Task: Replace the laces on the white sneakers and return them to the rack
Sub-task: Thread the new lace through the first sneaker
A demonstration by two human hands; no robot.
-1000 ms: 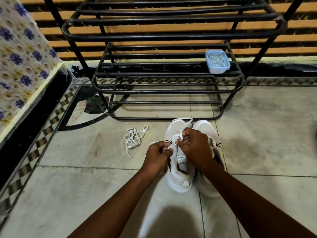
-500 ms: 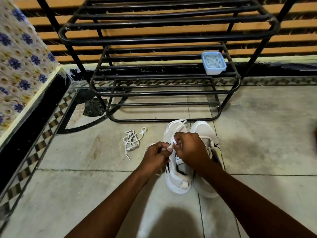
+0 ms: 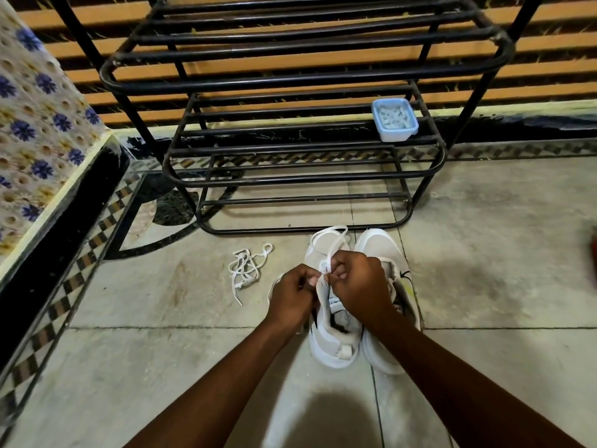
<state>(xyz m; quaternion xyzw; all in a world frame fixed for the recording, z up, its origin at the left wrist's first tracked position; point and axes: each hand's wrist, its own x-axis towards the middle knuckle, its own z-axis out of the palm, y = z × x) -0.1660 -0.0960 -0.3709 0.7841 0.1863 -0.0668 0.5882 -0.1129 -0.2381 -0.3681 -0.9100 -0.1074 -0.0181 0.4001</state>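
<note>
Both left hand and right hand pinch the limp, light lace, likely best gripped near its tip, above one sneaker.

The scene is looking dim and warm-toned, with a soft dark shadow pooling on the near floor and faint bar shadows lying under the rack. The wide lens is bowing straight lines toward the edges (most at far left), the centre reading sharp.
</note>
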